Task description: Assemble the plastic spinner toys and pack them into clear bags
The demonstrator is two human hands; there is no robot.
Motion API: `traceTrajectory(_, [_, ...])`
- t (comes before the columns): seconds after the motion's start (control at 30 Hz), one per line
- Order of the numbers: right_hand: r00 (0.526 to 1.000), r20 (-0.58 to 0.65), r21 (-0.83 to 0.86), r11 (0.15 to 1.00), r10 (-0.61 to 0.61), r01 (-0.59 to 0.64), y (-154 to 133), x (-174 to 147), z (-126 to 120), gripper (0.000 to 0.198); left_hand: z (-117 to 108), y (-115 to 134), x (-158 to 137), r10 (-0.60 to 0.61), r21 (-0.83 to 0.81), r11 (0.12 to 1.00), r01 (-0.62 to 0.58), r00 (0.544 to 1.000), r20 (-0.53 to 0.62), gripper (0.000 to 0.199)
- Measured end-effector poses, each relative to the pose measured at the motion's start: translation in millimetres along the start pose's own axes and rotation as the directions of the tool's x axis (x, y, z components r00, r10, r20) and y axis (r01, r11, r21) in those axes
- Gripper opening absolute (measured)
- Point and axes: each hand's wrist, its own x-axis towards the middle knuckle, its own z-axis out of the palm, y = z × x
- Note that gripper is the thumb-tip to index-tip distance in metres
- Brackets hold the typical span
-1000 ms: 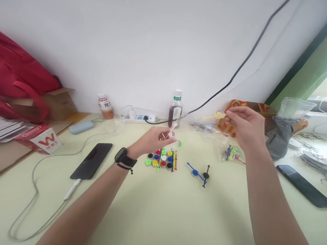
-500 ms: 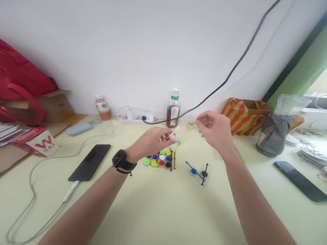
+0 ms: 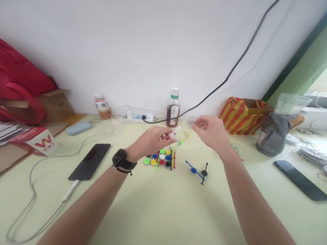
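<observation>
Small plastic arrow spinners, red and white, are held between the thumb and fingers of my left hand. Below that hand stand several round spinner bases in mixed colours, grouped with coloured arrows among them. My right hand is raised to the right with its fingers pinched; what they hold, if anything, I cannot make out. Between the hands are a blurred yellow piece and a bright green piece. Nearer to me lie a blue arrow spinner and a black arrow spinner, their arrows crossing.
A tea bottle and a power strip stand along the wall, with a black cable rising right. Phones lie left and right. A striped bag and a grey pouch stand at back right.
My right hand has moved slightly left and down. The yellow piece has shifted from by its fingertips to beside the green one. My left hand stays nearly still.
</observation>
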Motion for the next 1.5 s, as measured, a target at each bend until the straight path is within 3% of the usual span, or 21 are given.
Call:
traceTrajectory(0.23, [0.998,0.024,-0.034,0.998,-0.054,0.055,-2,0,-6,0.016,-2,-1,0,-0.011,0.016,1.000,0.011,1.000,-0.010,0.032])
traceTrajectory(0.37, [1.000,-0.010,-0.078,0.997,-0.021,0.020,15,6,-14,0.019,-4,-4,-1,-0.009,0.024,1.000,0.009,1.000,-0.014,0.033])
traceTrajectory(0.43, [0.997,0.055,-0.130,0.990,0.059,-0.052,29,8,-16,0.014,-5,-7,-1,-0.022,0.018,1.000,0.022,1.000,-0.020,0.033])
traceTrajectory(0.5, [0.960,0.239,-0.215,0.972,0.144,-0.092,40,7,-14,0.010,-6,-10,-1,-0.047,-0.012,0.999,0.047,0.999,-0.024,0.033])
traceTrajectory(0.53, [0.911,0.374,-0.249,0.965,0.173,-0.081,43,4,-10,0.010,-6,-11,-1,-0.062,-0.035,0.998,0.061,0.998,-0.024,0.034])
traceTrajectory(0.57, [0.832,0.518,-0.265,0.962,0.196,-0.062,45,1,-5,0.013,-6,-13,-2,-0.075,-0.062,0.995,0.073,0.997,-0.025,0.034])
traceTrajectory(0.67, [0.517,0.826,-0.226,0.972,0.224,-0.061,39,-9,17,0.023,-6,-16,-2,-0.103,-0.140,0.985,0.098,0.994,-0.027,0.034])
traceTrajectory(0.7, [0.454,0.862,-0.219,0.974,0.224,-0.065,35,-12,25,0.023,-6,-17,-2,-0.110,-0.162,0.981,0.104,0.994,-0.026,0.034])
traceTrajectory(0.77, [0.411,0.884,-0.215,0.975,0.221,-0.061,30,-14,38,0.019,-6,-19,-2,-0.117,-0.192,0.975,0.112,0.993,-0.015,0.034])
traceTrajectory(0.87, [0.419,0.881,-0.215,0.975,0.221,-0.063,29,-11,43,0.013,-7,-20,-2,-0.120,-0.205,0.972,0.118,0.993,0.003,0.034])
traceTrajectory(0.97, [0.441,0.873,-0.183,0.978,0.209,-0.101,31,-5,29,0.008,-7,-22,-2,-0.126,-0.204,0.971,0.126,0.992,0.014,0.035])
traceTrajectory(1.03, [0.498,0.856,-0.051,0.981,0.138,-0.185,32,-1,12,0.011,-7,-24,-2,-0.130,-0.209,0.969,0.133,0.991,0.025,0.036])
traceTrajectory(1.1, [0.596,0.803,0.170,0.948,0.025,-0.269,33,2,-8,0.020,-7,-25,-2,-0.136,-0.221,0.965,0.142,0.990,0.040,0.036])
traceTrajectory(1.2, [0.784,0.619,0.449,0.843,-0.054,-0.296,35,5,-34,0.033,-7,-26,-2,-0.141,-0.236,0.960,0.149,0.989,0.050,0.035])
traceTrajectory(1.3, [0.949,0.314,0.639,0.738,0.010,-0.219,34,7,-49,0.036,-8,-24,-3,-0.121,-0.226,0.966,0.127,0.992,0.039,0.036])
traceTrajectory(1.4, [0.996,0.028,0.652,0.753,0.089,-0.086,26,8,-51,0.035,-8,-21,-3,-0.081,-0.206,0.975,0.088,0.996,0.041,0.037])
traceTrajectory(1.5, [0.996,-0.076,0.541,0.841,0.053,-0.003,11,5,-45,0.031,-8,-15,-3,-0.048,-0.180,0.982,0.059,0.997,0.066,0.035])
